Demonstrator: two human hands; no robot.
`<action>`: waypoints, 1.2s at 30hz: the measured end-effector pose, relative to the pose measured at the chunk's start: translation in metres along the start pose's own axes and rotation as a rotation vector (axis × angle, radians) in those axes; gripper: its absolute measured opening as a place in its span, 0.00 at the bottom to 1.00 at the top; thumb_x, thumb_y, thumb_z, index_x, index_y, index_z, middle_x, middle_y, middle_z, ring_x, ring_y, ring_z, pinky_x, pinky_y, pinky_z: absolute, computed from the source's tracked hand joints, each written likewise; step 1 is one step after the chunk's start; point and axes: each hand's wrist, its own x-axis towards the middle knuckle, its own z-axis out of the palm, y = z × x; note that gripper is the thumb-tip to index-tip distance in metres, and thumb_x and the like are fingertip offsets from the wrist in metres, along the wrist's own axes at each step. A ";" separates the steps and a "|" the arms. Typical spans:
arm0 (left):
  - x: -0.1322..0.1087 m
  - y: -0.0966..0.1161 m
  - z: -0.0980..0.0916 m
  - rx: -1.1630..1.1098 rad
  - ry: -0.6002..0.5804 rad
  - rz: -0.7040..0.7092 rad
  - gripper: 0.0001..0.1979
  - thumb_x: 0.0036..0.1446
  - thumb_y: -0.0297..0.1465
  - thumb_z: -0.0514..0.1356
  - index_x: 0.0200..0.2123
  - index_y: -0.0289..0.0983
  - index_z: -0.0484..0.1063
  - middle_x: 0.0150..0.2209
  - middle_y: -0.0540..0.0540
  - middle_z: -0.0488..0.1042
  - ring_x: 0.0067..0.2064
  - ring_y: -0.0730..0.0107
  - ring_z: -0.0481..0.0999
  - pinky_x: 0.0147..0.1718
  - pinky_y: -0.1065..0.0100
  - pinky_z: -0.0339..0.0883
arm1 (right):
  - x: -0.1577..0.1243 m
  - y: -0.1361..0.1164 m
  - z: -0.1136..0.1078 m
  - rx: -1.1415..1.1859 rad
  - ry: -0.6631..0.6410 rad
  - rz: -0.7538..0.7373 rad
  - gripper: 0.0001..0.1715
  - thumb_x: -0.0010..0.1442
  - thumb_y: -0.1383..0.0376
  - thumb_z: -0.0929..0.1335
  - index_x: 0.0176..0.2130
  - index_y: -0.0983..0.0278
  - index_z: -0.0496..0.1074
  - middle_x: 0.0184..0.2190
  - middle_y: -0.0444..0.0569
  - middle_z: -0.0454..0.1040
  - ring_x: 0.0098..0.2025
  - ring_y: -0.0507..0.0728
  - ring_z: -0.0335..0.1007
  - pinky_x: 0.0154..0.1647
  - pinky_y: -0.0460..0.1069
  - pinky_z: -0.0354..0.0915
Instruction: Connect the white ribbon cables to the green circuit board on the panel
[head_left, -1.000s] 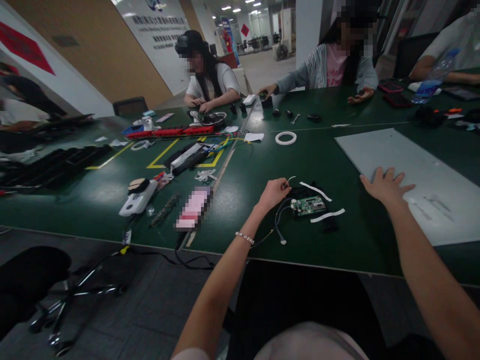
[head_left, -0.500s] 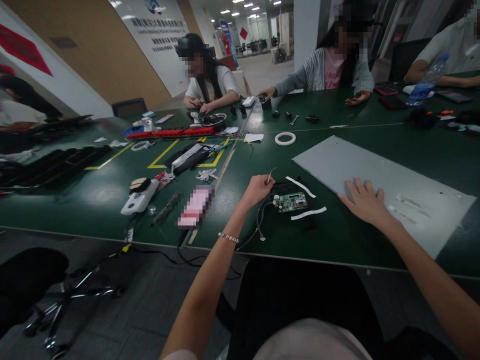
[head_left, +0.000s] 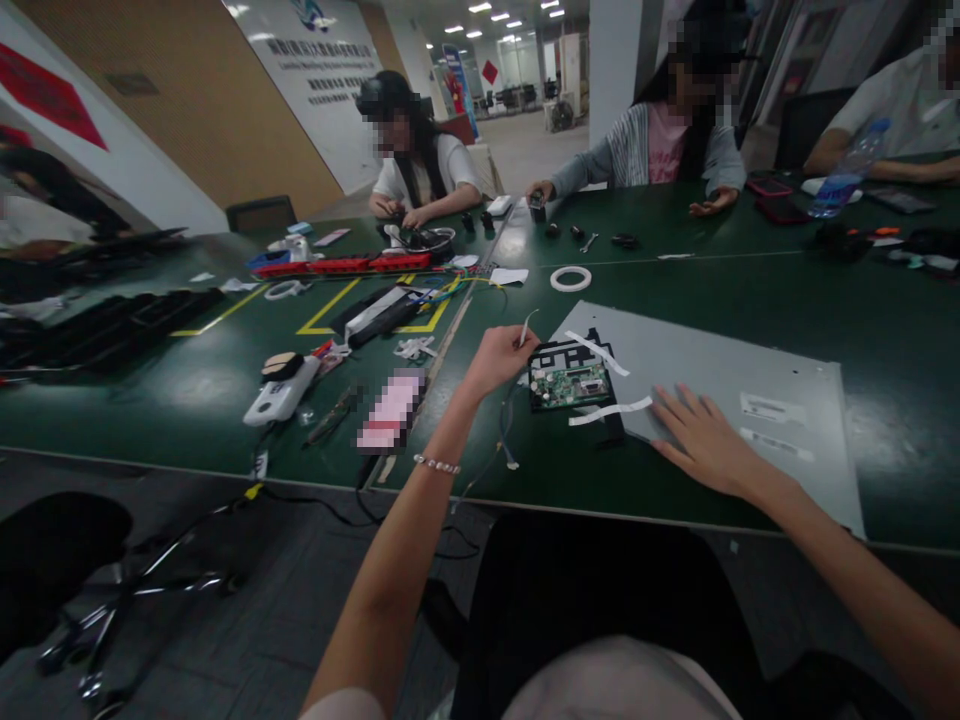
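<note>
My left hand is closed in a pinch on a thin white strip that sticks up from the fingers. Just right of it a small green circuit board lies on a black piece, partly over the corner of a large grey panel. Two white strips lie across the board's edges, and thin wires trail from it toward the table edge. My right hand lies flat with fingers spread on the near edge of the grey panel.
The green table carries a white tape ring, a white handheld device, black units with cables and red trays. Several other people sit along the far side. A black chair base stands at lower left.
The grey panel slid left and toward me under my right hand, until its corner reached beneath the circuit board. My left hand stayed by the board, holding the strip.
</note>
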 end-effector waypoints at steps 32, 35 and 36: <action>0.051 -0.002 0.124 -0.053 -0.171 0.128 0.10 0.58 0.27 0.52 0.29 0.34 0.72 0.26 0.49 0.72 0.30 0.72 0.68 0.33 0.71 0.58 | -0.006 0.018 -0.004 1.028 0.495 0.622 0.27 0.63 0.47 0.60 0.39 0.65 0.76 0.39 0.51 0.76 0.39 0.56 0.73 0.41 0.50 0.71; 0.049 -0.004 0.130 -0.047 -0.167 0.102 0.10 0.59 0.29 0.53 0.32 0.34 0.73 0.29 0.49 0.73 0.31 0.71 0.69 0.35 0.71 0.59 | -0.005 0.022 -0.002 0.935 0.434 0.620 0.26 0.63 0.48 0.60 0.41 0.64 0.76 0.41 0.50 0.76 0.39 0.56 0.73 0.44 0.51 0.68; 0.049 -0.004 0.130 -0.045 -0.167 0.095 0.09 0.59 0.29 0.53 0.33 0.34 0.73 0.29 0.49 0.73 0.31 0.71 0.69 0.35 0.71 0.59 | -0.005 0.023 -0.001 0.910 0.424 0.615 0.26 0.64 0.49 0.60 0.41 0.64 0.76 0.41 0.50 0.76 0.40 0.57 0.73 0.44 0.52 0.68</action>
